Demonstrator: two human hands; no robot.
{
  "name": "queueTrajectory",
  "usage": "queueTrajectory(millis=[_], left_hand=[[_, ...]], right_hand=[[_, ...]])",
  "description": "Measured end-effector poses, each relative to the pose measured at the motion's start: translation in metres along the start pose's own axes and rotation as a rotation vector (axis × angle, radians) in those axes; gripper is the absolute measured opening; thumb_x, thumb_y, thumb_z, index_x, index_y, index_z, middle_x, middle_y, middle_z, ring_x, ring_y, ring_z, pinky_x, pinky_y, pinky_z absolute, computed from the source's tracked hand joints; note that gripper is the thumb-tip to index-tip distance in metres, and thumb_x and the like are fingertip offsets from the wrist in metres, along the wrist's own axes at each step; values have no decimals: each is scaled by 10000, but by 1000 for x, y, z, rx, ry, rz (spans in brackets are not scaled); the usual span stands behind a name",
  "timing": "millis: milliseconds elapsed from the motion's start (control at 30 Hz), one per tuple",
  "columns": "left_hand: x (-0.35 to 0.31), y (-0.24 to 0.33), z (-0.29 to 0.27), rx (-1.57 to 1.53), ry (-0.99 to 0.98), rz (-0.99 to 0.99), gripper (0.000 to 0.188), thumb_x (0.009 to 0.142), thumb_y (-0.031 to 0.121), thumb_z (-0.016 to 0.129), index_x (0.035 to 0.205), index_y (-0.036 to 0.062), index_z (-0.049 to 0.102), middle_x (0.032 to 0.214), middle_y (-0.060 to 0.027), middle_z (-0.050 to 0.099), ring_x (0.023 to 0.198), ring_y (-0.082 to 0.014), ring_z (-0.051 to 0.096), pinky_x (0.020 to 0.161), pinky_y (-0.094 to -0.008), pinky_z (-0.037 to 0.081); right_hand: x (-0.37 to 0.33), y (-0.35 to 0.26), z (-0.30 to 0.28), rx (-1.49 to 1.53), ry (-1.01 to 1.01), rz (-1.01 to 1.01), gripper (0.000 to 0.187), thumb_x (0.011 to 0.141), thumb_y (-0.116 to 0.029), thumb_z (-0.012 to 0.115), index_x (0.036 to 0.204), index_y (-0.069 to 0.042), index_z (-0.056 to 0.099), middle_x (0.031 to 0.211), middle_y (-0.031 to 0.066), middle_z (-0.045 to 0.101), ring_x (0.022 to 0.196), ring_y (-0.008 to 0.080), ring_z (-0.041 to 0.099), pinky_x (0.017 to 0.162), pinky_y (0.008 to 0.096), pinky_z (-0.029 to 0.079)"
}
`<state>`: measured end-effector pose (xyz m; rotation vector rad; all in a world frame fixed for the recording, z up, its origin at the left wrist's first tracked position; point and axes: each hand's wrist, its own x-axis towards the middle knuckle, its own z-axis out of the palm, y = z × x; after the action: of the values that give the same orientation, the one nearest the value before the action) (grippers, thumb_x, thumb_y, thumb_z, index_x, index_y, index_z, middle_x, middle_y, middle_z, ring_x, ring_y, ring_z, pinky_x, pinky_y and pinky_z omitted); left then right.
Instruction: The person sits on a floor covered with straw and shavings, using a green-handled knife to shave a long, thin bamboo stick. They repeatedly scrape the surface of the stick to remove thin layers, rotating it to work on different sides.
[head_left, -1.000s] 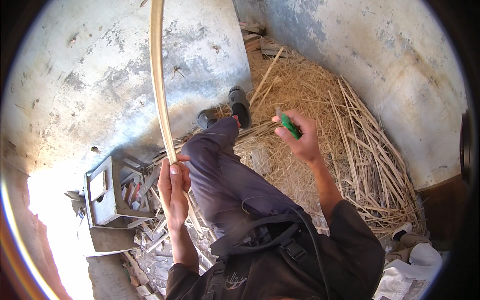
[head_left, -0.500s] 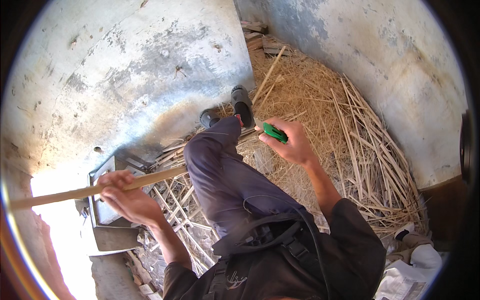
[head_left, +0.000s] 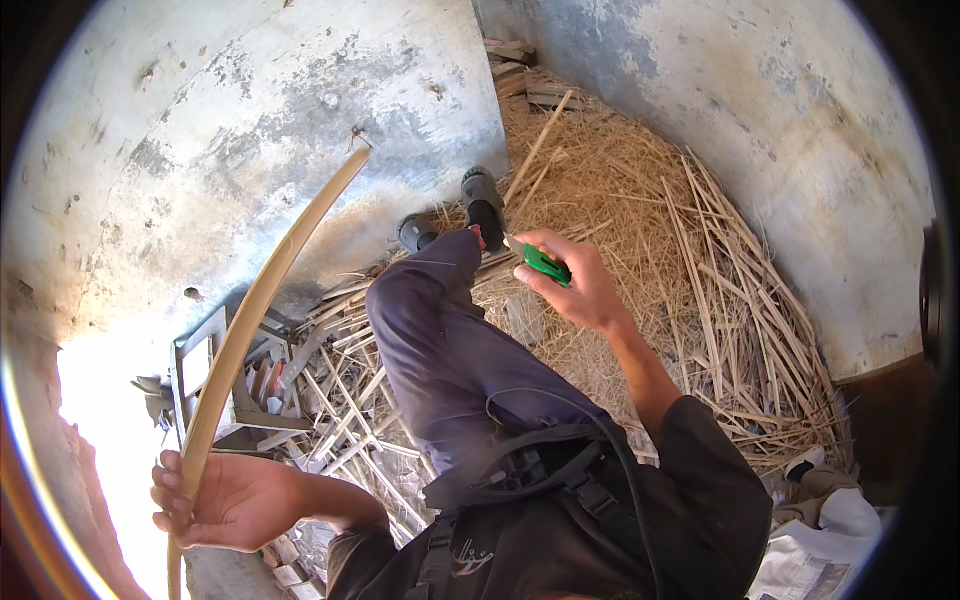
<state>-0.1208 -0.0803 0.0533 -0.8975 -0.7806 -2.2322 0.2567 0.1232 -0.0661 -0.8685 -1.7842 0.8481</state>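
At the lower left, my left hand is closed round a long pale strip of split bamboo or wood. The strip slants up and to the right, bowed in the picture, its upper end in front of the stained wall. My right hand grips a green utility knife above the straw-strewn floor. Its short blade shows beyond the fingers and points toward my shoe. The knife and the strip are well apart. My bent leg in dark trousers lies between the two hands.
Shavings cover the floor, with a heap of thin strips along the right wall. A metal frame or box stands at the left by a bright opening. White cloth lies at the lower right.
My left hand has moved down and left. The strip has swung from nearly level to steeply upright, off my knee. My right hand with the knife has barely moved.
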Motion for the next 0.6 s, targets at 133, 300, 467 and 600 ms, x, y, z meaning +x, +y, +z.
queueTrajectory(millis=[133, 300, 467, 600], left_hand=[[1, -23, -20, -162, -166, -211, 342, 1208, 323, 396, 1180, 44, 591, 1053, -134, 582, 1182, -327, 620, 1169, -503, 509], [-36, -3, 30, 90, -253, -496, 326, 1227, 274, 336, 1159, 38, 550, 1081, -115, 542, 1211, -325, 603, 1203, -517, 506], [-63, -1, 47, -506, -112, -779, 314, 1228, 285, 347, 1117, 56, 531, 1022, -87, 481, 1137, -303, 573, 1223, -497, 495], [-85, 3, 59, -588, -138, -948, 328, 1227, 295, 345, 1155, 42, 541, 1079, -112, 524, 1240, -319, 571, 1343, -517, 372]], right_hand=[[0, -10, 0, 15, 5, 9, 554, 1015, -237, 782, 1516, -82, 602, 709, -15, 607, 627, 86, 486, 627, 319, 413], [-3, -1, 15, 194, 168, -17, 795, 997, -352, 817, 1656, -98, 452, 851, 96, 822, 657, 120, 641, 768, 293, 507], [0, -9, 2, 150, 63, 111, 776, 990, -371, 829, 1638, -89, 508, 962, 93, 835, 645, 106, 609, 709, 277, 479], [-2, 15, 1, 241, 277, -4, 569, 1008, -318, 817, 1490, -63, 653, 1201, 105, 795, 834, 93, 652, 663, 226, 451]])
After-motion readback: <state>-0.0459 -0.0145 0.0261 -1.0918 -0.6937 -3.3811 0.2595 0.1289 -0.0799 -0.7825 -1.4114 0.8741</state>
